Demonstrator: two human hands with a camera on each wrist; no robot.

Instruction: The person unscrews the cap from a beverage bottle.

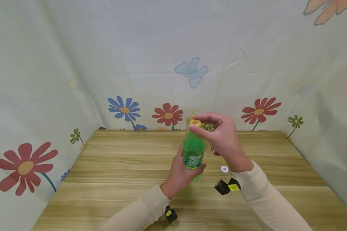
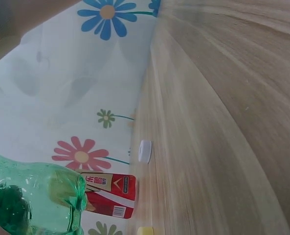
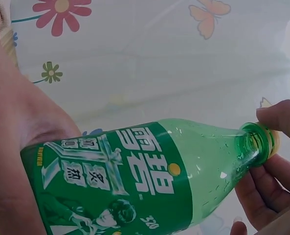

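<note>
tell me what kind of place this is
Likely a makeshift recording booth rather than a lived-in room: a wooden table enclosed on three sides by a flower-and-butterfly curtain, with drink bottles set out, one green bottle held in both hands.

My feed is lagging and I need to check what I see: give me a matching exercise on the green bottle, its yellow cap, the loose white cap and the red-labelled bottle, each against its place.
Things:
1. green bottle
2. yellow cap
3. white cap
4. red-labelled bottle

Places:
a. lying loose on the table
b. pinched by the right hand
c. standing behind, near the backdrop
d. gripped round its body by the left hand

Pairs: 1-d, 2-b, 3-a, 4-c
</note>
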